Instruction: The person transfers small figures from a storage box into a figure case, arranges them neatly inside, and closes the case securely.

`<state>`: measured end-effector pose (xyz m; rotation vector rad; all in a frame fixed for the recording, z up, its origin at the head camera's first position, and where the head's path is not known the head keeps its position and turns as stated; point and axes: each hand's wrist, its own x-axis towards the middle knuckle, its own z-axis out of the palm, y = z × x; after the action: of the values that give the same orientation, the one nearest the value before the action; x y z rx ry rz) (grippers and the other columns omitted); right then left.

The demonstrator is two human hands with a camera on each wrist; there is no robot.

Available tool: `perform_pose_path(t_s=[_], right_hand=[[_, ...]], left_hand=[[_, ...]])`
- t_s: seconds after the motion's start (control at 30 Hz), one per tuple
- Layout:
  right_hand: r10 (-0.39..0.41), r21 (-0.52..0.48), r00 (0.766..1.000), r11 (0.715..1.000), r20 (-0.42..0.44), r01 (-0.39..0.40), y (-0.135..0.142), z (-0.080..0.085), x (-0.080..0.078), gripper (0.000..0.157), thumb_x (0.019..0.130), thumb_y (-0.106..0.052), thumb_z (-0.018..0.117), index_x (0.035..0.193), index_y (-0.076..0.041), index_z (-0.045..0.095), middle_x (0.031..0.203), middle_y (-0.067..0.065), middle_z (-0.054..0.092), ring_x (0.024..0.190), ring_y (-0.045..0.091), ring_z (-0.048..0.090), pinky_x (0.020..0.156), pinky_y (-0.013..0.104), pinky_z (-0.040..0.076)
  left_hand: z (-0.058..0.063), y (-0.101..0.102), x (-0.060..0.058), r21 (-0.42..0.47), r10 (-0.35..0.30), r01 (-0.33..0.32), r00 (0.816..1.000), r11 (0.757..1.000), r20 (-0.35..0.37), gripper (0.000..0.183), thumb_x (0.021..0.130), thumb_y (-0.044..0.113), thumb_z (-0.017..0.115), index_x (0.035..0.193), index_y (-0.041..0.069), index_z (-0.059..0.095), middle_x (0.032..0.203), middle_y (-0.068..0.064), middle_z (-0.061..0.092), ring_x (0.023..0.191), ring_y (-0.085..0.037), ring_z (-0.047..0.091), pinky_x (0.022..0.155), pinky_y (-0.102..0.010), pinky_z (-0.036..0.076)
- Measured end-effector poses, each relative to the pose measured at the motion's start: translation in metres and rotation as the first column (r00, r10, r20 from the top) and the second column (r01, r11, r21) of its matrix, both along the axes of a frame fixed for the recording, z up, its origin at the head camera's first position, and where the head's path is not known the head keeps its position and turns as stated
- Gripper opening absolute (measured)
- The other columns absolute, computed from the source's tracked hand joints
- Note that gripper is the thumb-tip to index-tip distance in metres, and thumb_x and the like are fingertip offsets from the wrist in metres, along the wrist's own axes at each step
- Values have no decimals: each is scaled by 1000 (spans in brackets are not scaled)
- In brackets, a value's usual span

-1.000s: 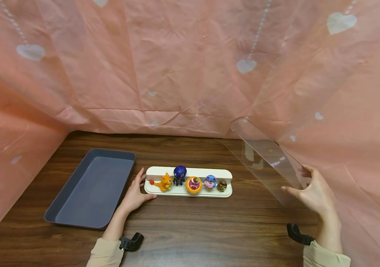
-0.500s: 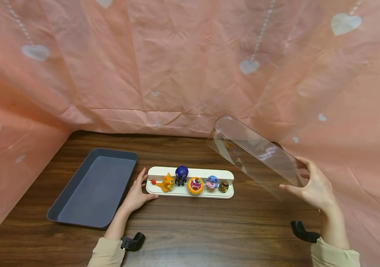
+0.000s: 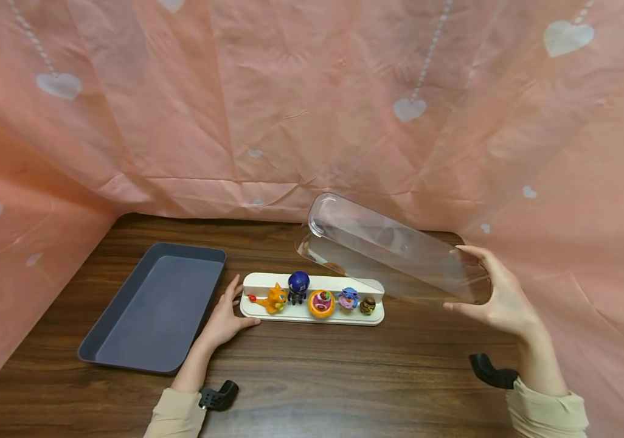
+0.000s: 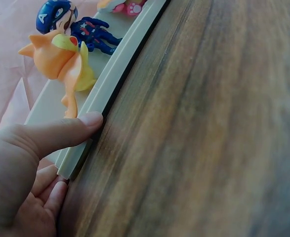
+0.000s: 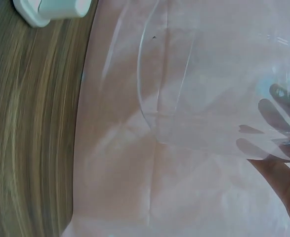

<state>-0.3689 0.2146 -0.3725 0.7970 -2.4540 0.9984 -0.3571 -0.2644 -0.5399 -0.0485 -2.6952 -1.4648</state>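
My left hand (image 3: 223,319) holds the left end of a long white display base (image 3: 339,283), its thumb on the front edge in the left wrist view. Lined up on the base are an orange dragon-like figurine (image 3: 275,298), a figurine with a dark blue helmet (image 3: 298,282), a round orange-rimmed one (image 3: 320,303), a blue one with a pink front (image 3: 348,298) and a small brown one (image 3: 367,305). In my right hand (image 3: 503,298) is a clear plastic cover (image 3: 394,243), gripped by its right end. The cover slants in the air, overlapping the base's back right in the head view.
A grey rectangular tray (image 3: 148,310) lies on the wooden table (image 3: 323,371) to the left of my left hand. Pink cloth (image 3: 290,121) with white hearts hangs behind the table and at both sides.
My right hand has swung the clear cover leftward, and its far end now hangs behind and over the right half of the base. My left hand stays at the base's end.
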Motion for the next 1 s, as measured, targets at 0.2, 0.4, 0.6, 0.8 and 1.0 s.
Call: perform_pose_path(t_s=[0.2, 0.4, 0.6, 0.8, 1.0], right_hand=[[92, 31, 994, 995, -66, -90, -19, 1, -1, 101, 43, -7, 91, 132, -12, 44, 121, 1, 53, 106, 0, 46, 87, 10, 32], [135, 76, 986, 989, -100, -127, -36, -6, -2, 100, 42, -16, 91, 131, -11, 45, 123, 2, 52, 108, 8, 48, 90, 14, 33], [161, 155, 980, 977, -113, -143, -53, -11, -5, 98, 47, -25, 89, 132, -15, 43, 123, -1, 50, 106, 12, 50, 83, 17, 42], [166, 222, 977, 966, -131, -134, -68, -17, -9, 95, 47, -32, 87, 130, -16, 44, 124, -3, 50, 109, 10, 47, 86, 27, 39], [194, 244, 971, 957, -142, -156, -79, -26, -13, 93, 46, -30, 87, 127, -13, 47, 125, -3, 50, 112, 11, 47, 86, 33, 41]], left_hand=[[-1, 0, 0, 4, 7, -7, 1000, 1000, -10, 111, 65, 17, 82, 147, 10, 7, 143, -20, 34, 121, -39, 42, 99, -48, 35], [-1, -2, -1, -5, 12, -12, 1000, 1000, -16, 111, 65, 17, 82, 147, 9, 7, 142, -19, 35, 120, -38, 43, 98, -48, 36], [0, -2, -1, 5, 9, -9, 1000, 1000, -11, 112, 65, 18, 83, 147, 10, 7, 143, -19, 34, 121, -38, 42, 99, -48, 35], [-1, -2, -1, 31, 3, -2, 1000, 1000, -23, 112, 65, 17, 82, 147, 10, 7, 141, -20, 36, 124, -36, 39, 100, -47, 35], [-2, -1, -1, -22, 28, -30, 998, 999, -58, 97, 64, 23, 83, 141, 3, 27, 130, -23, 43, 119, -36, 42, 97, -49, 35]])
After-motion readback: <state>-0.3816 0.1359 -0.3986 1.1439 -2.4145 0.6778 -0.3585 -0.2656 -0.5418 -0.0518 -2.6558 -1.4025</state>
